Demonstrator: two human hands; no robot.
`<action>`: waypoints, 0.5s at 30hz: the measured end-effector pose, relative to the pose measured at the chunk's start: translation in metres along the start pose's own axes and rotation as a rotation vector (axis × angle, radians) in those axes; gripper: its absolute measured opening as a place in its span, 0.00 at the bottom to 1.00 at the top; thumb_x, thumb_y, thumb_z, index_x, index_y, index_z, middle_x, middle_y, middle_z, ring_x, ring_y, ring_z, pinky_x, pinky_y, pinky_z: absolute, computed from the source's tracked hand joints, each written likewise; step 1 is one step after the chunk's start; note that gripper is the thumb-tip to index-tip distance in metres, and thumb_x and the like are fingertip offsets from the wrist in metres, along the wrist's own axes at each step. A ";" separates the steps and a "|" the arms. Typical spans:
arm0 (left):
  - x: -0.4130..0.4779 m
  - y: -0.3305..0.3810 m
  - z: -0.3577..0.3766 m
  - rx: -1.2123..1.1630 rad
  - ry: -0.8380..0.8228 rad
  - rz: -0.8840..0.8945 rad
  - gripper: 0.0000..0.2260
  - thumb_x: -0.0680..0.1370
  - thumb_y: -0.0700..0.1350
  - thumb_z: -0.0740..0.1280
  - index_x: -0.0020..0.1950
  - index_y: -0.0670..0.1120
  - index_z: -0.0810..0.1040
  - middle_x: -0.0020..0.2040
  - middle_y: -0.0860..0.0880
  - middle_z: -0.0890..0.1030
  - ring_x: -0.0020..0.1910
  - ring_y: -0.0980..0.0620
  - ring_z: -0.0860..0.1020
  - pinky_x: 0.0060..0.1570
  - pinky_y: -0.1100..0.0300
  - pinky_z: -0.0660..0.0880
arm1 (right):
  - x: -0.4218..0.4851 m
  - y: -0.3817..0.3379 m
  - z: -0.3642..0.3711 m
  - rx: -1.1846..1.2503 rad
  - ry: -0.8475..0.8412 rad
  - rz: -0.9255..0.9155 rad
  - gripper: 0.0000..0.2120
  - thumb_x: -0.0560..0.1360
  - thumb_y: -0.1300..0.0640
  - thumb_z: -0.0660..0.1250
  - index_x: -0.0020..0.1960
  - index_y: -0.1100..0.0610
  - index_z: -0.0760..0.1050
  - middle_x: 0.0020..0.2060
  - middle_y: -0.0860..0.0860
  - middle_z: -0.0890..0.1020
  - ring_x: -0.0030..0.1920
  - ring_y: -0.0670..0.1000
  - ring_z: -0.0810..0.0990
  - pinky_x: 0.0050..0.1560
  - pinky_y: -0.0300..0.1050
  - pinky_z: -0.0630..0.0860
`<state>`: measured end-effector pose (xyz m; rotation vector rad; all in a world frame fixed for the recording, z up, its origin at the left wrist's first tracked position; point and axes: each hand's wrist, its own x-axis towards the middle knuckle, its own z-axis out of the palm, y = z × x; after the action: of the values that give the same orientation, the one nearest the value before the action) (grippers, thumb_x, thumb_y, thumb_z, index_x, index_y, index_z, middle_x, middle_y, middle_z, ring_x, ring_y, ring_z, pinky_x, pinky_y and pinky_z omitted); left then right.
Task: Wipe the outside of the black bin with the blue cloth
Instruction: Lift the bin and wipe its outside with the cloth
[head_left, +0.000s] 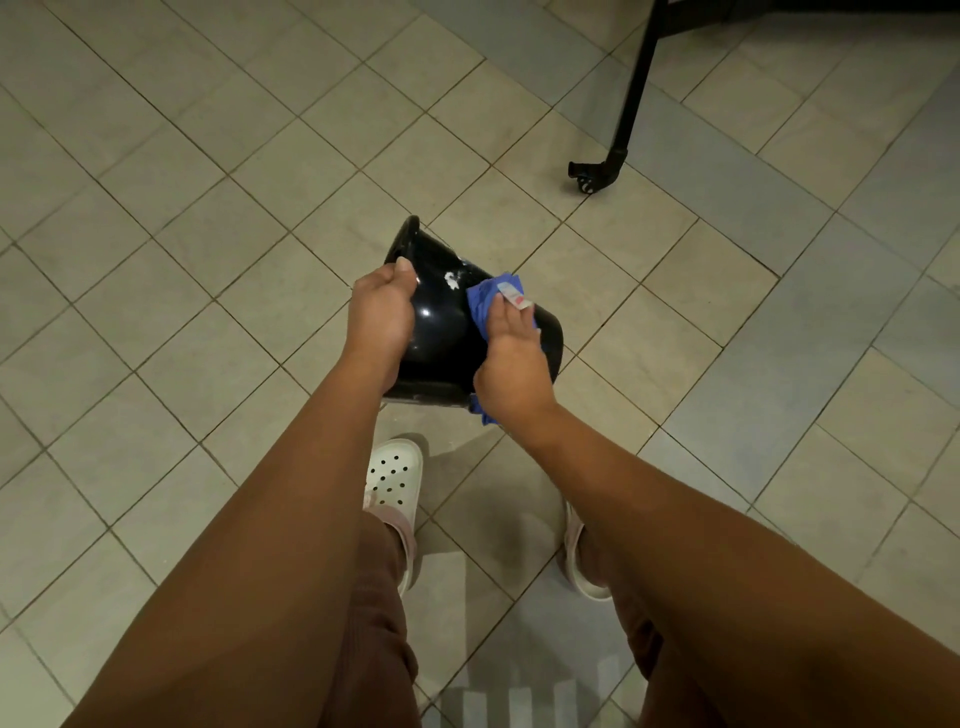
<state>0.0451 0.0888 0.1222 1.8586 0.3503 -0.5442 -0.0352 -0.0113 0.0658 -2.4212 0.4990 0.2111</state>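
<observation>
Your left hand grips the black bin near its rim; your right hand presses the blue cloth flat, white smear just rimward.

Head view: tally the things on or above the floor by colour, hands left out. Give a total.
Black: 2, the bin and the stand leg
Blue: 1, the cloth
White: 2, the left shoe and the right shoe
Total: 5

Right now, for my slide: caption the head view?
Cleaning: left hand steadies the black bin, right hand presses blue cloth on its side.
</observation>
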 end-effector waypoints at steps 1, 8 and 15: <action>0.000 0.001 -0.001 -0.013 0.005 -0.015 0.14 0.84 0.51 0.57 0.55 0.45 0.80 0.49 0.47 0.81 0.57 0.43 0.79 0.64 0.44 0.73 | -0.004 -0.002 0.003 0.011 0.004 -0.054 0.38 0.71 0.69 0.62 0.76 0.62 0.47 0.76 0.59 0.51 0.76 0.59 0.45 0.75 0.55 0.47; -0.001 0.003 0.002 -0.063 -0.034 -0.024 0.14 0.85 0.48 0.57 0.47 0.46 0.79 0.44 0.47 0.82 0.48 0.45 0.81 0.58 0.47 0.76 | 0.007 -0.008 -0.006 0.046 0.011 -0.280 0.36 0.72 0.72 0.60 0.76 0.59 0.51 0.75 0.58 0.55 0.76 0.59 0.43 0.75 0.57 0.42; -0.001 0.002 0.003 -0.043 -0.033 0.032 0.13 0.84 0.48 0.58 0.46 0.45 0.78 0.46 0.43 0.81 0.49 0.43 0.79 0.60 0.44 0.76 | 0.007 -0.017 -0.006 0.052 0.021 -0.068 0.39 0.70 0.73 0.59 0.76 0.62 0.44 0.76 0.58 0.47 0.76 0.59 0.42 0.75 0.55 0.43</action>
<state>0.0443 0.0852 0.1231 1.8087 0.3081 -0.5405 -0.0212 -0.0052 0.0786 -2.3878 0.4259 0.1423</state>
